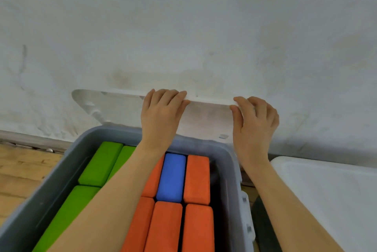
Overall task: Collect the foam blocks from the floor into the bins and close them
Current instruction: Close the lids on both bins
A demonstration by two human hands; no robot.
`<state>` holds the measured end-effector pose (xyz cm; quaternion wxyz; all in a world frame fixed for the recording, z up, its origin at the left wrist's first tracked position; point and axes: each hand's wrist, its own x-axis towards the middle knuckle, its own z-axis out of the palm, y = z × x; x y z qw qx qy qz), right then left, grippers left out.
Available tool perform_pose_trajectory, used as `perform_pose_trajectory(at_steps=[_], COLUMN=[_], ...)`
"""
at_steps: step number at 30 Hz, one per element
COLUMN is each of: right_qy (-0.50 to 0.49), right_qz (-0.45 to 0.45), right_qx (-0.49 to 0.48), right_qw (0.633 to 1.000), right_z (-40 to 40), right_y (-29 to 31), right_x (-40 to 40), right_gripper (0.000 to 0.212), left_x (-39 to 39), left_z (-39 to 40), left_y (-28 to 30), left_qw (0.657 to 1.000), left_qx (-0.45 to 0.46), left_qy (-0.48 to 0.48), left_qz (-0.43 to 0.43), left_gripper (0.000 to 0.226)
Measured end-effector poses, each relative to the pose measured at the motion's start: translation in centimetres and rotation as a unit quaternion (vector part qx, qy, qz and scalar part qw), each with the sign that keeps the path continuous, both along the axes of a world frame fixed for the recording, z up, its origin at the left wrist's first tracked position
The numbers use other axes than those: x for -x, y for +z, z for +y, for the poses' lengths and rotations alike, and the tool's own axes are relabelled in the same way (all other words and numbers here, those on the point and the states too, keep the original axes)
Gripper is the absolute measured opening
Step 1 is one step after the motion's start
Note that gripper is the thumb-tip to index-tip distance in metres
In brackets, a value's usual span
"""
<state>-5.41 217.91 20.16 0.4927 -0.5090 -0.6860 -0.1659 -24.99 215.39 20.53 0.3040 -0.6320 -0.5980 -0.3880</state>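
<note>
Above the grey bin (230, 162), both hands grip the white lid's (122, 107) top edge.
Left hand (161, 115) and right hand (255, 127) curl over it; foam blocks (195, 178) sit packed inside the bin.

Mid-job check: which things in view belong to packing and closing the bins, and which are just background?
Job:
- grey bin, open
- green blocks, orange blocks and blue block inside it
- white lid leaning on the wall, top edge gripped by left hand and right hand
- second bin's lid, on the right

Background:
- wall
- wooden floor
</note>
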Motion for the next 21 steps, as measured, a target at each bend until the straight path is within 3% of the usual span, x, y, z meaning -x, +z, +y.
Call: perform_pose_trajectory(at_steps=[8, 12, 15, 21], right_qy=[0.065, 0.125, 0.143, 0.152], right_qz=[-0.043, -0.058, -0.070, -0.141], right_qx=[0.028, 0.029, 0.074, 0.106], right_qw=[0.997, 0.990, 0.984, 0.972], right_z=[-7.3, -11.2, -14.1, -17.5], right_y=[-0.4, -1.4, -3.2, -7.8], right_x=[-3.8, -6.0, -7.1, -8.2], right_gripper=[0.029, 0.030, 0.037, 0.025], left_x=[-2.8, -4.5, -5.4, -5.2], left_z=[-9.2, -13.6, -16.1, -20.5], left_y=[1.1, -0.8, -2.6, -6.3], left_qw=[0.997, 0.998, 0.998, 0.984], left_qx=[-0.016, -0.019, 0.016, 0.148], left_qy=[0.027, 0.012, 0.006, 0.020], left_qz=[0.076, 0.056, 0.057, 0.100], left_gripper=[0.029, 0.031, 0.026, 0.038])
